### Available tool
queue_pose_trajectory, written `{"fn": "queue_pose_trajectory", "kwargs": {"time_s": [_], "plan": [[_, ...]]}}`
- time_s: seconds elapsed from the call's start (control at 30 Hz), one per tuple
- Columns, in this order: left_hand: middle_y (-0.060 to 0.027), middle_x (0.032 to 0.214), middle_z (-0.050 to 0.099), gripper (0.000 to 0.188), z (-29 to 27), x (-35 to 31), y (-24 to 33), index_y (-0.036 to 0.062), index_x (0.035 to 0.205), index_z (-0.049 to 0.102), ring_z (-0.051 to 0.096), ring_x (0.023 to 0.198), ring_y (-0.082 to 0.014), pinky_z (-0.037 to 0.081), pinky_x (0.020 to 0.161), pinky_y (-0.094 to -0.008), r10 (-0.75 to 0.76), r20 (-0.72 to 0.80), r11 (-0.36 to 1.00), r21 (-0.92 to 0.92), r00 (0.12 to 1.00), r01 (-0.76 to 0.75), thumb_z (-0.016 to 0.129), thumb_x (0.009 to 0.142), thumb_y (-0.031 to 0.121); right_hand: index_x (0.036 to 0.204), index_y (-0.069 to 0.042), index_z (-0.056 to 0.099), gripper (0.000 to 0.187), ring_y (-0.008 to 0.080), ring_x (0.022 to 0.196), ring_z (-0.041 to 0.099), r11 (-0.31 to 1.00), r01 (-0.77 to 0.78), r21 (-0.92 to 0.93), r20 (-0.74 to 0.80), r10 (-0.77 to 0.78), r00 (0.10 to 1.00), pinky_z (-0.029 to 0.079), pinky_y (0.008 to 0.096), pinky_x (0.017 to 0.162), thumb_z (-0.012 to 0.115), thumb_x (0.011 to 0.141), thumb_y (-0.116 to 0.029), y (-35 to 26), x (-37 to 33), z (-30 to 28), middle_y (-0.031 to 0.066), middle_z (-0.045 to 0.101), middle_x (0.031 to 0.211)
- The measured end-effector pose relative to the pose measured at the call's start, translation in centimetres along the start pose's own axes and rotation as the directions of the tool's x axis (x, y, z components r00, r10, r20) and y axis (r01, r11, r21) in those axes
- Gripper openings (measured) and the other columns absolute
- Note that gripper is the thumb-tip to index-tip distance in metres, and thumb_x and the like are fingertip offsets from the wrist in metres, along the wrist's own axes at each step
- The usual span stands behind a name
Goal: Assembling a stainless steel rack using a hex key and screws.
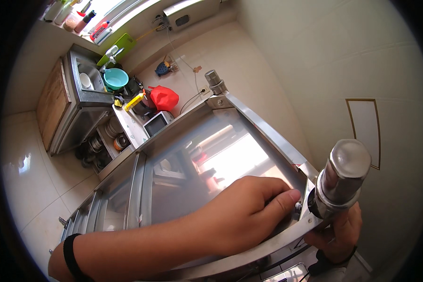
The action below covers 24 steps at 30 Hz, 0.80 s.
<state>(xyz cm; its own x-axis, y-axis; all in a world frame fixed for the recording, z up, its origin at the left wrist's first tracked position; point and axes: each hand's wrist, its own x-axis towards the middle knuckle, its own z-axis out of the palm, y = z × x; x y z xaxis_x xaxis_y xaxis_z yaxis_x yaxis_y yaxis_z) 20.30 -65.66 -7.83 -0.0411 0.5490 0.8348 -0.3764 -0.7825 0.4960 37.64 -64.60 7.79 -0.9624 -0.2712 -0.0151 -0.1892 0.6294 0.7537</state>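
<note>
A stainless-steel frame (263, 127) with a shiny panel (174, 197) and crossbars (135, 188) lies in front of me. Round metal feet stick up at its corners: a large near foot (343, 171) and a smaller far foot (215, 81). My left hand (256, 209), a black band on its arm, reaches over the panel to the near right corner. Its thumb and fingers are pressed together beside a bolt (298, 205); what they pinch is hidden. Below that corner, outside the rim, my right hand (340, 235) curls its fingers; the frame partly covers it.
Beyond the frame stand a sink cabinet (87, 105) with a turquoise basin (116, 78), a low shelf with dishes (112, 129), a red bag (164, 97) and a yellow bottle (134, 102). A pale wall (310, 61) rises on the right. A dark cable (286, 257) passes below the rim.
</note>
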Motion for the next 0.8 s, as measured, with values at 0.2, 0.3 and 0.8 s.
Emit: {"fn": "queue_pose_trajectory", "kwargs": {"time_s": [0.2, 0.3, 0.8], "plan": [[-0.0058, 0.083, 0.062, 0.017, 0.0, -0.1, -1.3, -0.0017, 0.097, 0.058, 0.055, 0.074, -0.0094, 0.046, 0.068, -0.0235, 0.243, -0.048, 0.958, -0.148, 0.969, -0.247, 0.06, 0.082, 0.005, 0.13, 0.014, 0.023, 0.087, 0.0223, 0.052, 0.059, 0.997, 0.02, -0.074, -0.005, -0.02, 1.0, 0.048, 0.0313, 0.045, 0.076, 0.066, -0.011, -0.3, 0.3, -0.2, 0.0117, 0.057, 0.07], [-0.0048, 0.083, 0.061, 0.016, 0.2, 0.1, -1.3, -0.0018, 0.097, 0.058, 0.054, 0.075, -0.0083, 0.045, 0.068, -0.022, 0.186, -0.052, 0.967, -0.165, 0.981, -0.192, 0.06, 0.082, 0.005, 0.13, 0.014, 0.023, 0.087, 0.0227, 0.053, 0.06, 0.998, -0.002, -0.07, -0.019, 0.0, 1.0, 0.048, 0.0314, 0.045, 0.076, 0.066, -0.01, -0.3, 0.1, 0.0, 0.0125, 0.057, 0.07], [-0.005, 0.08, 0.061, 0.023, -0.4, 0.1, -0.5, -0.0037, 0.097, 0.058, 0.055, 0.072, -0.0083, 0.045, 0.067, -0.0226, 0.005, -0.001, 0.995, -0.103, 1.0, -0.005, 0.057, 0.087, 0.017, 0.135, 0.009, 0.018, 0.09, 0.0233, 0.056, 0.061, 1.0, 0.004, -0.003, -0.015, -0.004, 1.0, 0.048, 0.0295, 0.047, 0.074, 0.066, -0.008, 0.1, -0.1, 0.0, 0.0195, 0.062, 0.081]]}}
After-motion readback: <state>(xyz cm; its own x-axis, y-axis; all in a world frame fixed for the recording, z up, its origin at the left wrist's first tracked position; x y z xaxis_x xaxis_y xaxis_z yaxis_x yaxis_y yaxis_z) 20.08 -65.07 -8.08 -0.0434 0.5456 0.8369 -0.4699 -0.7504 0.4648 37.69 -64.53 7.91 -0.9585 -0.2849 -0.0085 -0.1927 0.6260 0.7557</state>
